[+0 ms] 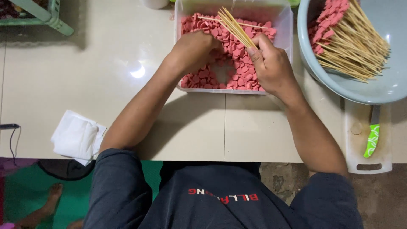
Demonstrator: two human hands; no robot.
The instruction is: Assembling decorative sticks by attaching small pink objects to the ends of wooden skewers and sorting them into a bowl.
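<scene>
A clear plastic tub (285,25) holds many pink sausage slices (243,70). My left hand (193,51) reaches into the tub with its fingers curled down among the slices; what it grips is hidden. My right hand (271,63) is closed on a bundle of thin wooden skewers (235,26) that fan up and to the left over the tub. One skewer (224,21) lies crosswise on the slices at the tub's far side.
A pale blue basin (381,85) at the right holds several skewers threaded with pink slices (347,38). Below it lies a white cutting board (358,144) with a green-handled knife (373,138). A folded white cloth (76,138) sits near the table's front-left edge.
</scene>
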